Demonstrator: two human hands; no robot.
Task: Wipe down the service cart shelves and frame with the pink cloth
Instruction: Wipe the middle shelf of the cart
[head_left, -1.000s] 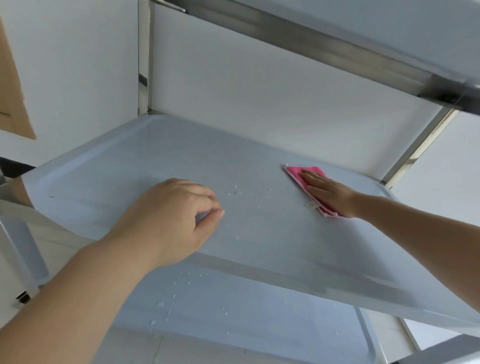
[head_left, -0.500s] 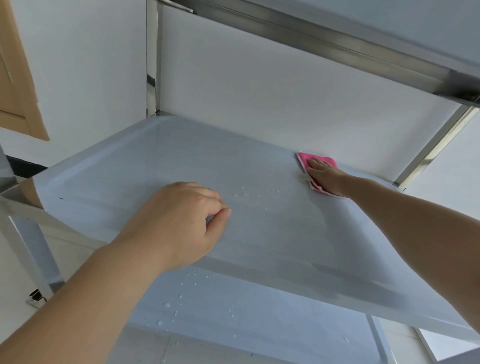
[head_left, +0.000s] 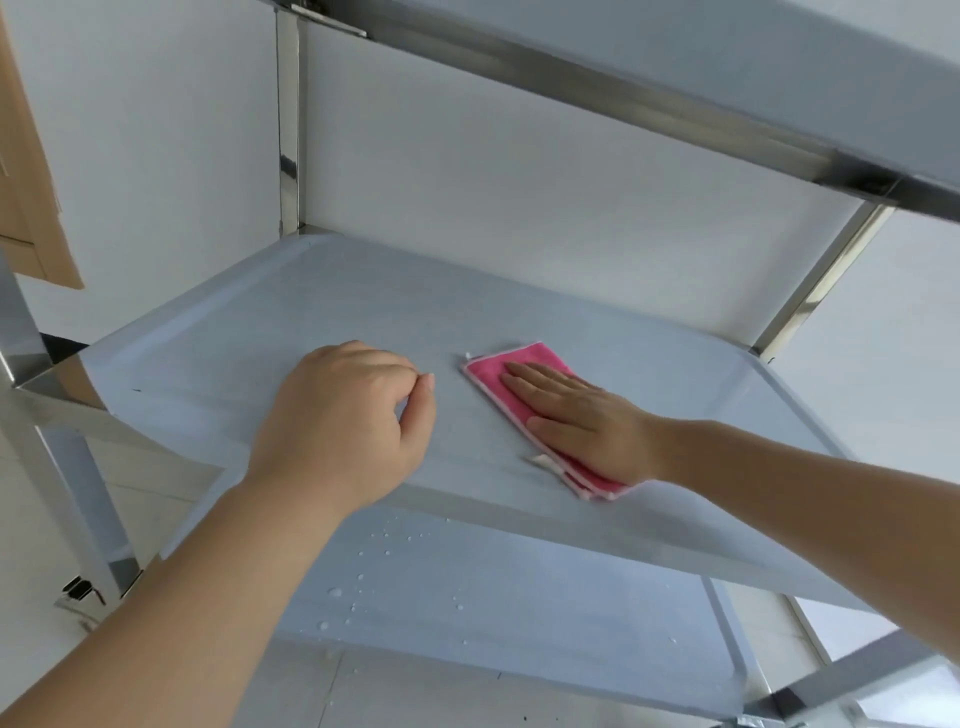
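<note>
The right hand (head_left: 582, 415) lies flat and spread, palm down, on the pink cloth (head_left: 524, 395), pressing it against the middle shelf (head_left: 218, 343) of the cart; it grips nothing, the fingers (head_left: 524, 376) straight and pointing toward the far left. The cloth is folded into a long strip lying near the middle of the shelf, slightly toward the front edge, with its near end just at that edge and a small white tag showing beside it. The left hand (head_left: 348, 415) rests on the same shelf just left of the cloth, apart from it, loosely curled with the thumb against the forefinger and holding nothing that can be seen. The shelf surface looks smooth and pale grey. Below it the lower shelf (head_left: 519, 597) carries scattered water drops (head_left: 358, 577) near its left front part. Above, the top shelf (head_left: 675, 67) crosses the upper right, and 2 shiny upright posts (head_left: 288, 130) of the frame stand at the back corners, against a white wall (head_left: 519, 208)
</note>
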